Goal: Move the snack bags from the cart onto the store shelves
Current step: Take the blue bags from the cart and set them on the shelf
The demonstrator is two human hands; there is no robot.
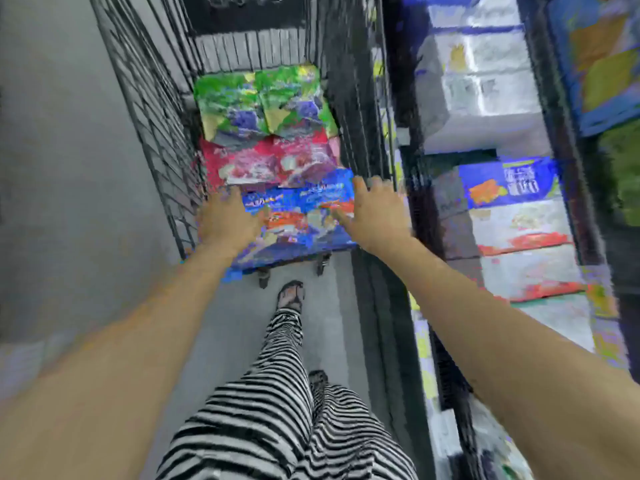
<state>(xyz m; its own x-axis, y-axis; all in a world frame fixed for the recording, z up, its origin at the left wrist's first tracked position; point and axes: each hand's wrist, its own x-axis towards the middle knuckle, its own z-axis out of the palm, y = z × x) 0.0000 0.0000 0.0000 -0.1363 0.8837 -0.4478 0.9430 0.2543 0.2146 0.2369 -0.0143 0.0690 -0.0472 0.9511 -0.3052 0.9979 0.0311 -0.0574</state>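
The head camera looked down at a wire cart (149,109) standing in an aisle just beside the shelves (519,216) on the person's right. The picture was badly blurred and blocky.

Snack bags lay flat in the cart in three rows: green bags (263,102) farthest away, red bags (270,161) in the middle, blue bags (301,216) nearest the person. Laid flat and grouped by colour, they probably could be lifted a row at a time.

Both arms reached forward into the cart. The left hand (227,220) rested on the left edge of the blue bags, and the right hand (375,211) on their right edge, fingers spread over the far corner. The blue bags sat between the two hands and touched both, which suggested a two-handed lift of the near row. Neither hand looked closed; the blur hid whether any fingers had curled under the bags.

The shelves already held blue, red and white packages. Below, striped trousers and a sandalled foot (291,296) stood on grey floor.
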